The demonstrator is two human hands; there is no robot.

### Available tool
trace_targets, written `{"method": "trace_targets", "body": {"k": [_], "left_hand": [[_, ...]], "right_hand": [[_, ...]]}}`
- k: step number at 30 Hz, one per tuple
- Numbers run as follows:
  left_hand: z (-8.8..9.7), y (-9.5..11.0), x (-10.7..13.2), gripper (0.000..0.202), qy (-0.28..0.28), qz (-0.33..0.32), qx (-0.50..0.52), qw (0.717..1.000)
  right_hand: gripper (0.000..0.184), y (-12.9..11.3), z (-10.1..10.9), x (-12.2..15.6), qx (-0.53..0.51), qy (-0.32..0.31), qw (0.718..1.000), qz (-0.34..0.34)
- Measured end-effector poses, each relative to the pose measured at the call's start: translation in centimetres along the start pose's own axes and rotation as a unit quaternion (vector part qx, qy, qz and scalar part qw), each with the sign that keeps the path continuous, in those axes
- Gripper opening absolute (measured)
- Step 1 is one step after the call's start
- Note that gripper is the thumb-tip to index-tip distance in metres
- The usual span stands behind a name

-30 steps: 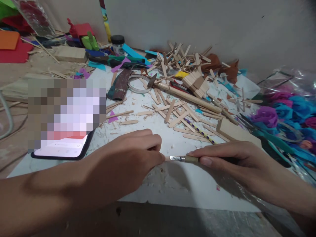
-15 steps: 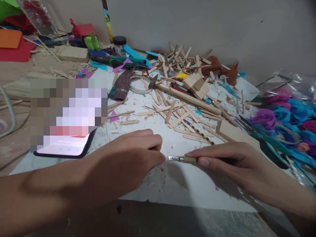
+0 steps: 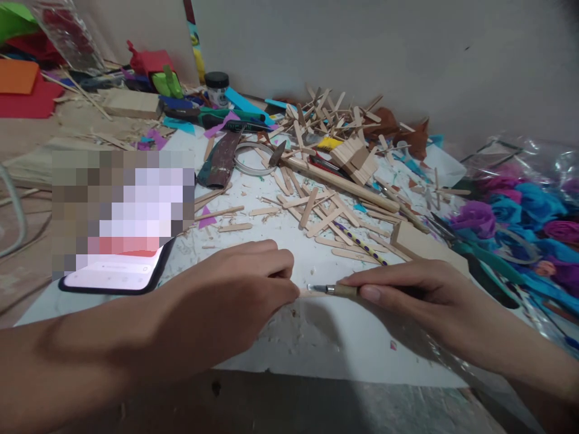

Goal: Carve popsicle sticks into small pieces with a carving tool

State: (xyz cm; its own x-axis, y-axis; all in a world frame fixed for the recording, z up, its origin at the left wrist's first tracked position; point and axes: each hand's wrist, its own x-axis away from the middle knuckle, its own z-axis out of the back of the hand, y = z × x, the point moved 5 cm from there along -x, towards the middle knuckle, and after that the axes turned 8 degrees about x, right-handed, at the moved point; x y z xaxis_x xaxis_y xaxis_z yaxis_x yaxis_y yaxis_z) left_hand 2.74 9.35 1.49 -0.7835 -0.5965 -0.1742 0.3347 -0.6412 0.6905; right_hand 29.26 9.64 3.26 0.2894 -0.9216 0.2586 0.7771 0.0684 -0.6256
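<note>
My right hand (image 3: 420, 295) pinches the wooden handle of a small carving chisel (image 3: 331, 290), its metal blade pointing left. Just left of it, my left hand (image 3: 257, 286) is closed, thumb pressed against the curled fingers. A thin pale wooden stick (image 3: 320, 294) shows at the left fingertips and runs under the blade; the rest of it is hidden by the hand. Both hands rest low over a white sheet (image 3: 362, 355) scattered with small shavings.
Left stands a lit phone (image 3: 108, 283), partly blurred out. Behind the hands lie loose popsicle sticks (image 3: 330, 220), a hammer (image 3: 344, 184), a tape roll (image 3: 239, 163) and a wood block (image 3: 416, 241). At right are scissors (image 3: 488, 277) and crepe-paper flowers (image 3: 543, 202).
The chisel blade has turned about its length and lifted a little from the left fingertips, so more of the stick shows. The whole view has shifted slightly; the left hand keeps its grip.
</note>
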Motion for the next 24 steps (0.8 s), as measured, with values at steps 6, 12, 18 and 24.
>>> {"method": "trace_targets", "body": {"k": [6, 12, 18, 24], "left_hand": [[-0.5, -0.1, 0.2, 0.031, -0.019, 0.018, -0.021, 0.999], [-1.1, -0.5, 0.0, 0.028, 0.001, -0.006, -0.005, 1.0], [-1.1, -0.9, -0.4, 0.023, 0.016, -0.012, -0.008, 1.0], [-0.8, -0.6, -0.3, 0.023, -0.005, 0.0, 0.009, 1.0]], "right_hand": [[0.047, 0.1, 0.3, 0.5, -0.023, -0.024, 0.999, -0.017], [0.052, 1.1, -0.9, 1.4, -0.066, -0.03, 0.995, -0.071], [0.039, 2.2, -0.9, 2.1, 0.001, 0.05, 0.998, -0.026], [0.037, 1.2, -0.6, 2.0, 0.036, 0.065, 0.997, 0.027]]}}
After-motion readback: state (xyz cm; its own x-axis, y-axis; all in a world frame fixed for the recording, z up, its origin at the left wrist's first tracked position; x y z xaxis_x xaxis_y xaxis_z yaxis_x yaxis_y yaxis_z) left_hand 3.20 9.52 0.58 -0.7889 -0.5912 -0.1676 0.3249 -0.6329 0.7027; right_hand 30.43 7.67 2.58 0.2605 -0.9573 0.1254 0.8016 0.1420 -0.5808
